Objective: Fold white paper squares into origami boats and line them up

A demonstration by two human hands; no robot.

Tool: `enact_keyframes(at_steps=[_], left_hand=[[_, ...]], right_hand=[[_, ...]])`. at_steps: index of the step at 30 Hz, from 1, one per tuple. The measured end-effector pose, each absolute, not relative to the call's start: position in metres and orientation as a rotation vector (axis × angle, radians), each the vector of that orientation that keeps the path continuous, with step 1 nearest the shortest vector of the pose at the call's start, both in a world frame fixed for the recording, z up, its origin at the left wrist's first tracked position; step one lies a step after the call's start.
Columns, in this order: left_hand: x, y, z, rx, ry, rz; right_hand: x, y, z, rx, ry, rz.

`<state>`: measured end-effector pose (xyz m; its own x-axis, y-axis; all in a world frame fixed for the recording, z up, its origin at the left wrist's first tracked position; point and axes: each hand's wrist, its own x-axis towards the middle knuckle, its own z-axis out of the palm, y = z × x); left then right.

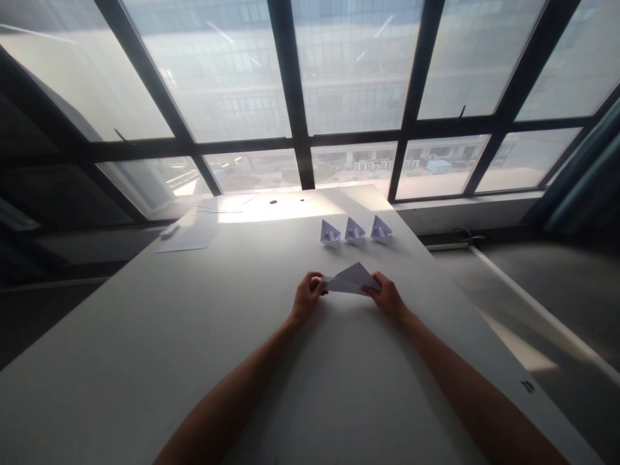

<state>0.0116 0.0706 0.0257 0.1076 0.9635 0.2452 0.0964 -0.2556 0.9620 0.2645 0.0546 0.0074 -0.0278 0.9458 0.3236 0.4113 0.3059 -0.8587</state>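
Between my two hands is a piece of folded white paper, with a peak at its top and a narrow point at each side. My left hand pinches its left end, fingers closed. The right end is gripped by my right hand, thumb on the near face. Just beyond the paper, three folded paper boats stand in a row on the white table, each with an upright triangular peak.
Flat white sheets lie at the far left of the white table, with a small white object beside them. Two dark holes mark the table's far end. Large dark-framed windows rise behind it. A small dark mark is near the right edge.
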Motion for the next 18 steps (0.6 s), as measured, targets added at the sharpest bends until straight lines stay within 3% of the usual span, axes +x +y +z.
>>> enact_keyframes(at_steps=[18], left_hand=[[0.0133, 0.0694, 0.0265, 1.703, 1.169, 1.218]], right_hand=[[0.263, 0.0519, 0.0098, -1.273, -1.618, 0.674]])
